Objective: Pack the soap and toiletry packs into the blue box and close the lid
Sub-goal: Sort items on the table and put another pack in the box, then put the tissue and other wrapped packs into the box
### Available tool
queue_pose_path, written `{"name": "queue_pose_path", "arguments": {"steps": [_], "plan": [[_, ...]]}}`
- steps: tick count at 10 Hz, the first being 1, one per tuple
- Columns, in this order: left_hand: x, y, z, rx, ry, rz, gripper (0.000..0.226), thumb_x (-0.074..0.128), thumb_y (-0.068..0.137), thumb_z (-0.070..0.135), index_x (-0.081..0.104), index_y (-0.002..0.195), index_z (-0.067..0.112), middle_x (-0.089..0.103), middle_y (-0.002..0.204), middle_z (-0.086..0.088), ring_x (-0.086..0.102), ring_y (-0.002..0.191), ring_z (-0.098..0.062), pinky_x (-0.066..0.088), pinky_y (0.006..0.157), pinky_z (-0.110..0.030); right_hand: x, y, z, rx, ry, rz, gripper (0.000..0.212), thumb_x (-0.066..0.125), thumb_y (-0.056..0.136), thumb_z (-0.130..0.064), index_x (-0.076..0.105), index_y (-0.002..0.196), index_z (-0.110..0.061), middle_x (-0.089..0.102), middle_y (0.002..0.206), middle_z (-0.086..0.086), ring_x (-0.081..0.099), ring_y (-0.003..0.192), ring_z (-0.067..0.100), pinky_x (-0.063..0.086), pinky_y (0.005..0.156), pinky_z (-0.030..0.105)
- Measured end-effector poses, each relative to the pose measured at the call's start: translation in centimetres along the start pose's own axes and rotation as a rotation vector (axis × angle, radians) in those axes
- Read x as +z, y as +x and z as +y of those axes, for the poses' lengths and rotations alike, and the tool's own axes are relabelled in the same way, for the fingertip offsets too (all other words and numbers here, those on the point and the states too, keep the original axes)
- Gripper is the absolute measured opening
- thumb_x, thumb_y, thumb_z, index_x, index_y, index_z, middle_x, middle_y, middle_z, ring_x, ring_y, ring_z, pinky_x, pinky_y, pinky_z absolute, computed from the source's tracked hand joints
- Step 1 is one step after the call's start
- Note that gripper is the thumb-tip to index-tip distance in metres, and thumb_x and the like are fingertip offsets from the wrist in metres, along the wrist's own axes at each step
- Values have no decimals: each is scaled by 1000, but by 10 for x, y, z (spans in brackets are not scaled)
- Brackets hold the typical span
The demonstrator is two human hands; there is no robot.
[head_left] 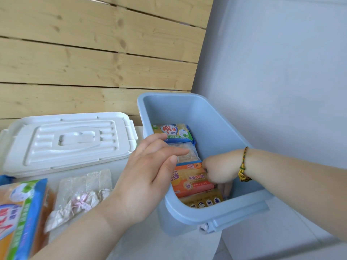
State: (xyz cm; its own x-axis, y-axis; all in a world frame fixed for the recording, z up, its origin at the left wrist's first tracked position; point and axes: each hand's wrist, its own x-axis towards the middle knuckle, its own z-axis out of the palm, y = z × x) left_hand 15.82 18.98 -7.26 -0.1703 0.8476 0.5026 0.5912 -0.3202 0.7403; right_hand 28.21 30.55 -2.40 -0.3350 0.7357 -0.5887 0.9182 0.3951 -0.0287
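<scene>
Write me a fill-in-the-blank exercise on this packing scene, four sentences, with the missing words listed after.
1. The right hand reaches down inside the ____ box.
2. The white lid lies to the ____ of the box.
3. The right wrist wears a braided ____.
4. The orange soap pack lies ____ the box, while the left hand hovers at its rim.

Missing words: blue; left; bracelet; inside

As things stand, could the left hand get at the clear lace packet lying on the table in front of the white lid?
Probably yes. The left hand hovers open at the blue box rim, holding nothing, and the clear lace packet lies uncovered just to its left, with nothing between them. The white lid sits behind it, out of the way.
</scene>
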Motion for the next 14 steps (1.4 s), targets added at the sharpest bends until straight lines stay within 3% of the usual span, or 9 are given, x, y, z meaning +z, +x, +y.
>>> {"name": "queue_pose_path", "arguments": {"steps": [2,3,5,7,8,10,11,13,14], "plan": [[-8,2,7,-36,87,-59,65,20,74,53,63,115,25,41,105,39,14,110,33,9,102,2,-15,-19,-11,-75,63,37,31,44,92,-3,57,117,10,65,117,26,65,107,37,55,73,31],[-19,2,21,-90,97,-126,41,38,88,39,61,118,21,56,119,19,18,121,14,13,99,2,-24,-38,-10,-139,178,22,37,29,96,-1,47,126,11,61,116,29,68,84,35,49,49,17],[-88,-54,44,-267,36,-35,32,49,91,20,51,78,49,58,87,33,50,82,28,35,70,9,-39,-95,-33,-357,375,339,23,40,93,-1,61,85,-7,63,78,5,57,59,12,46,42,9],[-154,-169,34,-494,278,293,38,58,85,18,54,62,48,60,65,43,56,61,19,38,58,0,3,-123,-120,-663,480,270,30,49,89,1,56,66,-17,59,60,-1,54,33,-4,45,39,10],[-171,-209,28,-547,409,428,11,47,72,45,54,65,48,62,59,35,57,79,7,38,66,-2,37,-118,-170,-724,391,232,29,56,87,-2,56,62,-18,57,57,-4,54,35,-3,45,43,11],[-223,-267,1,-696,660,671,57,46,65,38,68,106,4,63,117,-16,55,110,-36,42,94,-44,98,-109,-255,-814,249,341,20,58,86,-13,68,103,-6,64,86,-2,55,87,12,41,76,20],[-253,-275,-2,-891,558,663,76,53,56,35,52,128,12,43,142,-13,39,130,-32,29,108,-42,118,-120,-287,-885,176,342,29,55,89,-19,62,116,-12,62,123,2,55,113,15,40,92,22],[-289,-277,-9,-1084,154,607,78,71,72,32,35,139,12,42,143,-11,41,130,-27,33,100,-32,148,-128,-325,-965,23,333,32,51,91,-21,60,120,-9,60,128,7,48,124,21,32,97,23],[-301,-274,-14,-1124,217,492,74,75,74,21,37,137,12,49,135,-13,49,119,-27,36,92,-30,151,-129,-340,-916,121,303,41,51,92,-27,51,128,-8,55,133,7,47,127,21,35,100,24]]}}
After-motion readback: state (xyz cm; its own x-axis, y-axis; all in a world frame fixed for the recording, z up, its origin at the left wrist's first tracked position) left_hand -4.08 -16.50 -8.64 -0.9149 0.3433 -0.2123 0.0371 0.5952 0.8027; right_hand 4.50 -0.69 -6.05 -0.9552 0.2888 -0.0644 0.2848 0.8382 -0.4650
